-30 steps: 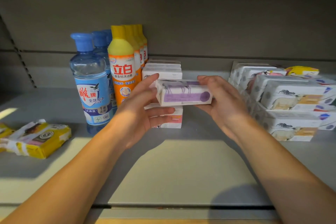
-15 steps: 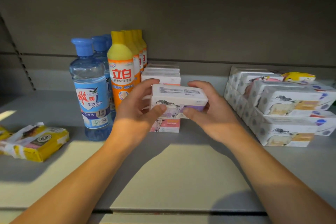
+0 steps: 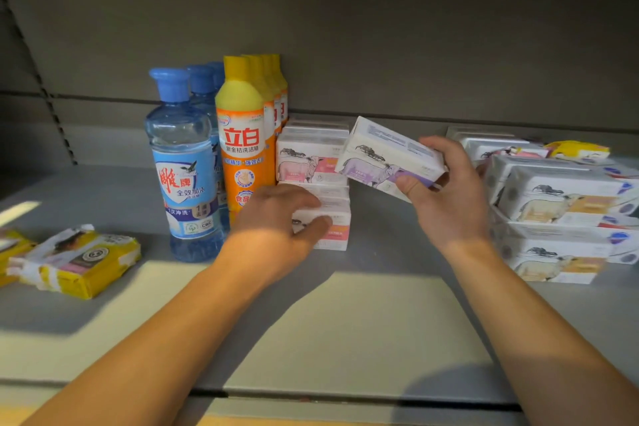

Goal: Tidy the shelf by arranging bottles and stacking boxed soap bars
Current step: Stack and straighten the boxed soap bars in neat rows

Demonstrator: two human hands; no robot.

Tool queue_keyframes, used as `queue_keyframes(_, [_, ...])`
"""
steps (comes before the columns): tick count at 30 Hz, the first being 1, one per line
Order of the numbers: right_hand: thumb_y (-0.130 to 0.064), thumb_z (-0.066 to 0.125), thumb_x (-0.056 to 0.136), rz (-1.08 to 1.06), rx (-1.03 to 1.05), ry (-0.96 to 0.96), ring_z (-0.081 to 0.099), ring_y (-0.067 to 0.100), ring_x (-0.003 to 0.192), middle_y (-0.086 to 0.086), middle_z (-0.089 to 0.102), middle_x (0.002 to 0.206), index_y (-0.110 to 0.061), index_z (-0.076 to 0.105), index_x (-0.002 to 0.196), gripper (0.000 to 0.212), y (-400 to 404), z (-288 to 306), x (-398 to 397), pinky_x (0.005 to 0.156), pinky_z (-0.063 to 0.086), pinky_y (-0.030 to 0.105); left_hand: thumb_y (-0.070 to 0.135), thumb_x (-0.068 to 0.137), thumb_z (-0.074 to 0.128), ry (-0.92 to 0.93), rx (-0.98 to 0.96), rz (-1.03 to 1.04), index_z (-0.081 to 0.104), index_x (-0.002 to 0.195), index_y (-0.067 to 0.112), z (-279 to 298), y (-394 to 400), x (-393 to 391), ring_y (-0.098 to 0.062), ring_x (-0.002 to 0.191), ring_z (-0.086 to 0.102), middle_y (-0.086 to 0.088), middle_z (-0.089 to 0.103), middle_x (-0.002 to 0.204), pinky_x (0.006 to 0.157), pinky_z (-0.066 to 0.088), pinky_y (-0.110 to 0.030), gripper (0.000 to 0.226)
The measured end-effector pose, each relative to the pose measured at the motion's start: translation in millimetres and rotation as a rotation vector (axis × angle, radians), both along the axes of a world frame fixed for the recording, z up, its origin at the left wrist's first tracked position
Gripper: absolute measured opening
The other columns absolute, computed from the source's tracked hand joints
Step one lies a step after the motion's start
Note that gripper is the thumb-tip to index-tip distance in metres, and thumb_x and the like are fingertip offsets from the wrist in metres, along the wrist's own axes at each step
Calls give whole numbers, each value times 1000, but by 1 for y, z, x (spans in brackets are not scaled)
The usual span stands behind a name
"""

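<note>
My right hand grips a white soap box with a purple cow print, tilted in the air to the right of the pink stack. My left hand holds the front pink soap box lying on the grey shelf, fingers over its top and thumb on its front. Behind it rises a stack of pink soap boxes. Blue bottles and orange bottles stand in rows left of the stack.
Stacked white soap boxes with yellow prints fill the right side, with a yellow packet on top at the back. Yellow wrapped soap packs lie at the left. The shelf's front edge runs below my forearms.
My left hand let go of the purple box and dropped onto the front pink box. My right hand carried the purple box right and tilted it.
</note>
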State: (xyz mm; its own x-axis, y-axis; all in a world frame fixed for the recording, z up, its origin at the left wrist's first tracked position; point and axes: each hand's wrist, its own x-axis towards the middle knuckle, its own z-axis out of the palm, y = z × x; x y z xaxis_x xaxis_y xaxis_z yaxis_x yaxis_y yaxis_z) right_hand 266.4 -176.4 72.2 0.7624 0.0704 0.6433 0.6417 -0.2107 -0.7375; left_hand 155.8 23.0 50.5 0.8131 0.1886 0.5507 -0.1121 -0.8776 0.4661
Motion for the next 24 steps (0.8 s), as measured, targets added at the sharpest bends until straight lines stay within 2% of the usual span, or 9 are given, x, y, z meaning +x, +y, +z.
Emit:
queue_keyframes(2, [-11,79,77,-33,-50,-51,56,-5,91,-14,55,108,-37,58,116,51,6,2,0,75,43,5,45,86,66,64,149,1,68,120,22,-1,-3,-2,-19,122,48,6,65,126,95,34,-22,41])
queue_keyframes(4, [-13,80,76,-51,-136,-103,51,-6,88,-10,50,107,-28,61,121,51,16,5,0,78,39,3,48,86,64,60,242,22,65,125,23,-1,-6,-4,-22,122,47,4,64,129,97,36,-26,46])
queue_keyframes(7, [-16,81,76,-55,-248,-134,53,7,99,-6,46,111,-20,62,125,53,37,10,0,93,43,20,47,86,63,43,299,36,64,127,21,-1,-8,-7,-26,121,48,2,63,129,97,39,-30,48])
queue_keyframes(9, [-17,81,76,-37,-306,-145,55,15,106,-4,46,114,-18,62,125,53,51,9,2,97,43,26,49,87,61,62,341,46,61,130,22,-2,-9,-7,-26,121,47,1,60,130,98,39,-31,50])
queue_keyframes(14, [-31,77,81,-60,-510,-199,44,22,123,3,43,133,-18,60,130,54,72,-1,13,97,28,18,48,88,58,88,361,36,57,134,27,0,-4,-5,-24,117,44,1,56,129,96,38,-32,50])
queue_keyframes(18, [-32,77,79,-63,-504,-261,52,18,110,2,48,124,-18,62,126,51,76,-4,16,92,38,24,46,87,59,87,398,7,56,135,25,-3,1,-8,-26,117,45,1,57,128,98,41,-37,53])
queue_keyframes(24, [-34,77,79,-47,-507,-282,51,11,103,0,48,122,-19,62,125,50,75,-3,17,90,40,26,41,84,65,55,353,-17,58,134,22,-9,4,-11,-26,115,46,-1,58,128,97,43,-38,54])
